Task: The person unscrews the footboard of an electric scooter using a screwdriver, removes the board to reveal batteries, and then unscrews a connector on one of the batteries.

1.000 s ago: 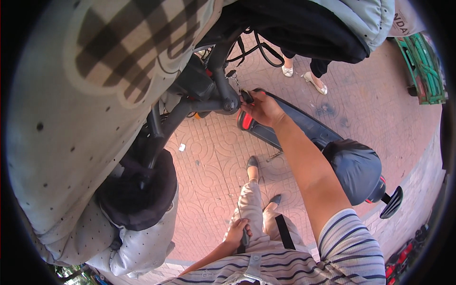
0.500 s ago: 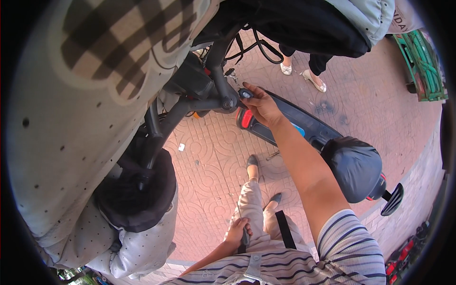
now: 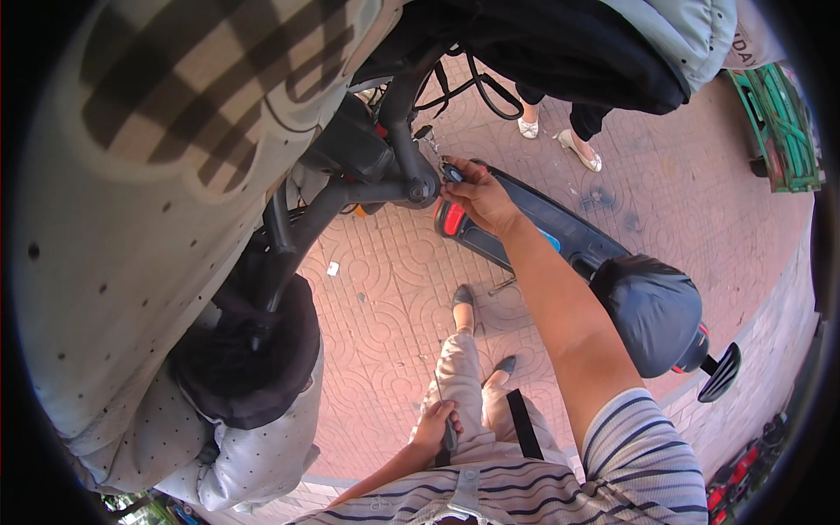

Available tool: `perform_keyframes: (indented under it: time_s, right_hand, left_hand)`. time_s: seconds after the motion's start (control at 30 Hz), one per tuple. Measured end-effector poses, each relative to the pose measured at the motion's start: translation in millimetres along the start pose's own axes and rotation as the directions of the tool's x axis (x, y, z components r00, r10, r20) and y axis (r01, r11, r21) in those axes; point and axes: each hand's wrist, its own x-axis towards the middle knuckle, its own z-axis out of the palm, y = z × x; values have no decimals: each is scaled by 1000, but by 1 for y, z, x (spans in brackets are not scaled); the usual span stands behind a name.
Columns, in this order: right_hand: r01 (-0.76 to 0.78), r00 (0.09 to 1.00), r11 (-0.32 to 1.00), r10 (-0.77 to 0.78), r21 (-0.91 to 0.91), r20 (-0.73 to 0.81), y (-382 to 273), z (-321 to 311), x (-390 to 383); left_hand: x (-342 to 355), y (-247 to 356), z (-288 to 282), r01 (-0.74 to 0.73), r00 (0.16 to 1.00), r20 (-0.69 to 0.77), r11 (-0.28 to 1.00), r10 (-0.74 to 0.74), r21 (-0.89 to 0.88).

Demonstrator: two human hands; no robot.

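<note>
My right hand (image 3: 486,199) reaches forward to the scooter's dark handlebar frame (image 3: 407,157). Its fingers pinch a small dark key fob (image 3: 453,173) beside a joint of that frame. Other metal bits by the fingertips are too small to name. Low in front of my body, my left hand (image 3: 432,426) is closed around a slim dark grey object (image 3: 450,436), mostly hidden by the fingers. Below my right forearm lies the scooter's long dark deck (image 3: 547,210), red at its near-left end. The dark covered saddle (image 3: 647,306) stands to the right.
A pale dotted padded scooter cover (image 3: 140,289) fills the left side, with a black cuff opening (image 3: 254,376). Beyond the scooter, a person's pale shoes (image 3: 582,150) stand on reddish paving (image 3: 376,332). A green cart (image 3: 779,131) is at far right.
My right hand's fingers have drawn in around the key fob, tilting it slightly, with the forefinger now more bent. My left hand stays put.
</note>
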Motion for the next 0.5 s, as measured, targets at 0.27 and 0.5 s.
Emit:
perform_keyframes:
  time_s: [0.27,0.5]
  right_hand:
    - [-207,978,943,209,261,21,-4,-6,1]
    - [-174,985,948,164,267,59,-9,-3,-6]
  left_hand:
    - [2,-1,-1,14,1000,-11,1000,-14,-19]
    - [2,-5,-2,9,1000,-5,999,-9,-38]
